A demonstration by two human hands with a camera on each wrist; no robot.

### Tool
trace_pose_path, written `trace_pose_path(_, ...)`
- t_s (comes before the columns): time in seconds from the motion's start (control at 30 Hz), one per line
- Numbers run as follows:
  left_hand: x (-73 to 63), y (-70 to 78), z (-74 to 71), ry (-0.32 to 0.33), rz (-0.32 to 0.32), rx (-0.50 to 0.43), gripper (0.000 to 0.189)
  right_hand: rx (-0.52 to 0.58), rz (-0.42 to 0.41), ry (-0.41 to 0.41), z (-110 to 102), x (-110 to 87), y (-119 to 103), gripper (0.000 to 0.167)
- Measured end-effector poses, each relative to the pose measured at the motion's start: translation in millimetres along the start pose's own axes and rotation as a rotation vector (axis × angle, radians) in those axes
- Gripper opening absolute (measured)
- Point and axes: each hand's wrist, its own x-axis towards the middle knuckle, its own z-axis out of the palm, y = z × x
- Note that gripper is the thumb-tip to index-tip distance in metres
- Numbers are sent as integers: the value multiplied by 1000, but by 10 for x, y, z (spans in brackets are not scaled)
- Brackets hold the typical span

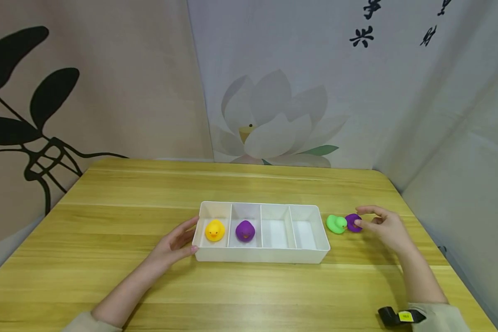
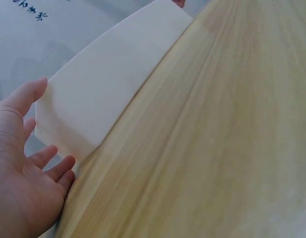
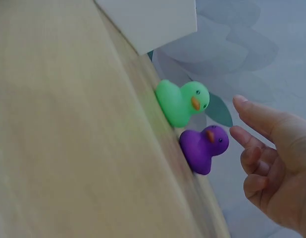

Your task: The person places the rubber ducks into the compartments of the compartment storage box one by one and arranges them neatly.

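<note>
A white tray point(image 1: 261, 255) with four-sided compartments in a row stands on the wooden table. In its leftmost compartment sits a yellow rubber duck point(image 1: 215, 230), and beside that, in the adjoining one, a purple rubber duck point(image 1: 245, 231). My left hand point(image 1: 179, 242) rests against the tray's left end, thumb near the front corner, fingers loosely bent. Right of the tray, a green rubber duck point(image 3: 180, 103) and another purple rubber duck point(image 3: 202, 148) sit side by side. My right hand point(image 1: 385, 227) is at that purple duck, thumb and fingers spread; the right wrist view shows a gap between them.
The two right-hand compartments point(image 1: 277, 230) of the tray hold no duck. A black strap device with a yellow label point(image 1: 402, 317) is at the right sleeve. Printed curtains point(image 1: 282, 46) hang behind the table point(image 1: 232, 295) and along its right side.
</note>
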Motion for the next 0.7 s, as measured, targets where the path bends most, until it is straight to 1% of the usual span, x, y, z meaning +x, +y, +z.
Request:
trace_pose_path(0.2, 0, 10, 5, -3, 6, -1, 67, -18, 41, -18, 8, 4, 100, 48)
trace_pose_path(0.47, 0, 12, 6, -2, 8, 2, 66, -34, 75, -30, 34, 26, 216, 49)
trace_pose_path(0.7, 0, 7, 6, -1, 10, 4, 66, -49, 80, -22, 55, 34, 262, 46)
